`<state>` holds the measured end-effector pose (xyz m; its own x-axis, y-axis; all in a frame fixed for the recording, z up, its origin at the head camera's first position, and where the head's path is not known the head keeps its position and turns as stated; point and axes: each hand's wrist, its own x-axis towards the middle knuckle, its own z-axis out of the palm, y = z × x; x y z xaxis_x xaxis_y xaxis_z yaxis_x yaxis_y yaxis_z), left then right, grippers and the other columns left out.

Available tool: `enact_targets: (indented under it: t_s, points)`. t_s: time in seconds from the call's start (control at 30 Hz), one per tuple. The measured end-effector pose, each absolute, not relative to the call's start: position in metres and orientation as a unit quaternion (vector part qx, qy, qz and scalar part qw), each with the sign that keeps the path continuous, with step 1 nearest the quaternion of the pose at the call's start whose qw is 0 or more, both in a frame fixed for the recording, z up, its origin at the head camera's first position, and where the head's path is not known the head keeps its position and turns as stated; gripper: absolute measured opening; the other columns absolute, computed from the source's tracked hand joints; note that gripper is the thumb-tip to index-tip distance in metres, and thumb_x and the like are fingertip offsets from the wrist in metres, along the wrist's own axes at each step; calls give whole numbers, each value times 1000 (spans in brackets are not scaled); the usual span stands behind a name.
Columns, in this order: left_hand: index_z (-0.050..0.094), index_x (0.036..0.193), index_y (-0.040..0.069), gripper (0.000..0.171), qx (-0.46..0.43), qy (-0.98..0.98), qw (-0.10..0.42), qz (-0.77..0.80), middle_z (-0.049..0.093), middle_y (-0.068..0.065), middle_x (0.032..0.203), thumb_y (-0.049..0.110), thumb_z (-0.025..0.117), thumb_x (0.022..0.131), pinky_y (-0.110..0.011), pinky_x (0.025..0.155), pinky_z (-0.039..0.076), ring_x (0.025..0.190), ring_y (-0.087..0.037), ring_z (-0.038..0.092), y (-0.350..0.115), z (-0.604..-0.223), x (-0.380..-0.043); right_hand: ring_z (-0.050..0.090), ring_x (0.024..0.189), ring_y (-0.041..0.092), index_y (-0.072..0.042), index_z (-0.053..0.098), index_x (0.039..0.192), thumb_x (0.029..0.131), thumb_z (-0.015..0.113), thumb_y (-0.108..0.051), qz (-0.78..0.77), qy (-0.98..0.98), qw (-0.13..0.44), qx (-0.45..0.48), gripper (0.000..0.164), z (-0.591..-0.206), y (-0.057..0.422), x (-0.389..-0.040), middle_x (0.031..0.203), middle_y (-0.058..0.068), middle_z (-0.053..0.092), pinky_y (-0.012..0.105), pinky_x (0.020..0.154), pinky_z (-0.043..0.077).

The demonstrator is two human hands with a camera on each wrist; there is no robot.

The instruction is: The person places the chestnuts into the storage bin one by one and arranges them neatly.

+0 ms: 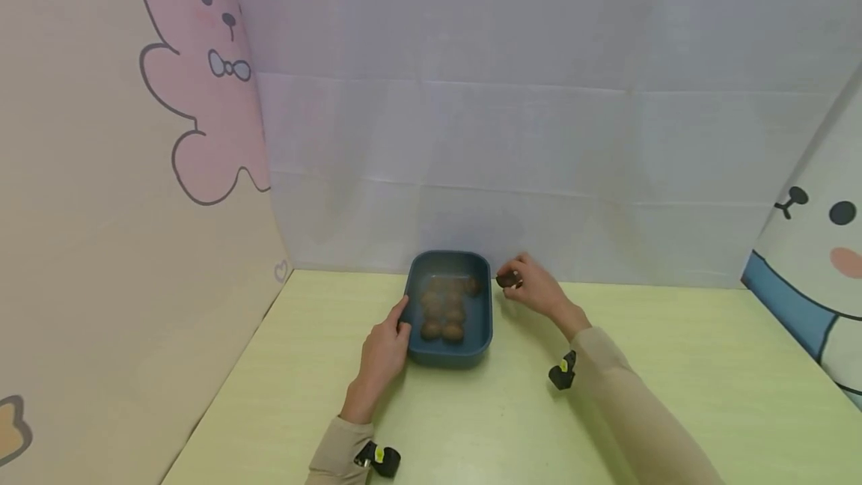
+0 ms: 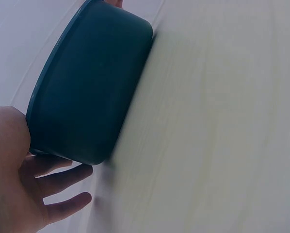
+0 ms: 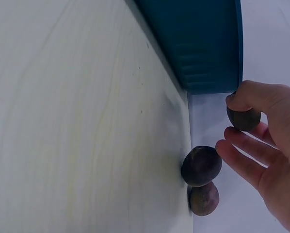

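Note:
A deep blue plastic bin [image 1: 447, 358] stands on the table and holds several brown, round passion fruits [image 1: 453, 332]. At the bin's left side, my left hand [image 1: 385, 350] grips the wall by the rim. In the left wrist view, some of its fingers spread below the bin's corner [image 2: 87, 97]. My right hand [image 1: 535, 287] is just past the bin's far right corner, pinching a dark passion fruit [image 3: 246, 120] between thumb and fingers. Under that hand, two more dark passion fruits, one purple [image 3: 201, 166] and one browner [image 3: 205, 200], lie close together on the table.
A pale yellow table [image 1: 512, 425] runs back to a white sheet wall [image 1: 539, 133] right behind the bin. Side panels with cartoon animals [image 1: 209, 96] close in the left and right. Black wrist cameras [image 1: 562, 371] are strapped at both sleeves.

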<state>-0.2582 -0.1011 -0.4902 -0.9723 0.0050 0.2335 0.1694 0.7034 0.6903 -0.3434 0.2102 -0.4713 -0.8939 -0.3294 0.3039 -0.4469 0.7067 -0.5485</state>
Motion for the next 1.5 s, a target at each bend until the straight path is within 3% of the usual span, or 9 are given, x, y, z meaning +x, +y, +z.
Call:
enact_targets:
  t_s: [0.43, 0.73, 1.1, 1.33, 1.5]
  points:
    - [49, 149, 17, 51, -46, -916, 98, -385, 30, 6, 50, 14, 47, 97, -26, 44, 21, 44, -10, 23, -101, -489, -257, 60, 92, 19, -7, 69, 108, 84, 72, -5, 360, -888, 121, 259, 24, -462, 197, -340, 110, 11, 51, 29, 73, 52]
    - [49, 149, 17, 51, -48, -916, 98, -386, 29, 7, 50, 14, 47, 98, -27, 44, 21, 44, -10, 24, -101, -487, -256, 63, 92, 28, -2, 58, 112, 82, 73, -6, 377, -878, 140, 260, 34, -459, 185, -341, 111, 16, 57, 34, 73, 51]
    - [49, 148, 19, 51, -43, -917, 99, -384, 29, 6, 51, 14, 47, 97, -27, 44, 21, 45, -11, 24, -102, -489, -257, 61, 93, 28, -7, 65, 118, 85, 73, -12, 342, -887, 135, 281, 34, -458, 170, -338, 115, 13, 59, 45, 80, 51]
    - [47, 149, 17, 51, -46, -917, 95, -385, 31, 6, 49, 15, 47, 98, -26, 43, 21, 43, -10, 24, -101, -488, -257, 60, 88, 23, -10, 72, 114, 85, 75, -19, 275, -903, 143, 297, 30, -460, 163, -340, 105, 7, 63, 39, 79, 51]
    - [48, 149, 17, 51, -46, -918, 97, -382, 30, 5, 50, 14, 47, 98, -27, 44, 22, 44, -11, 25, -101, -488, -257, 57, 101, 29, -15, 74, 113, 85, 76, -26, 205, -927, 143, 279, 30, -459, 157, -340, 109, 6, 67, 51, 88, 44]
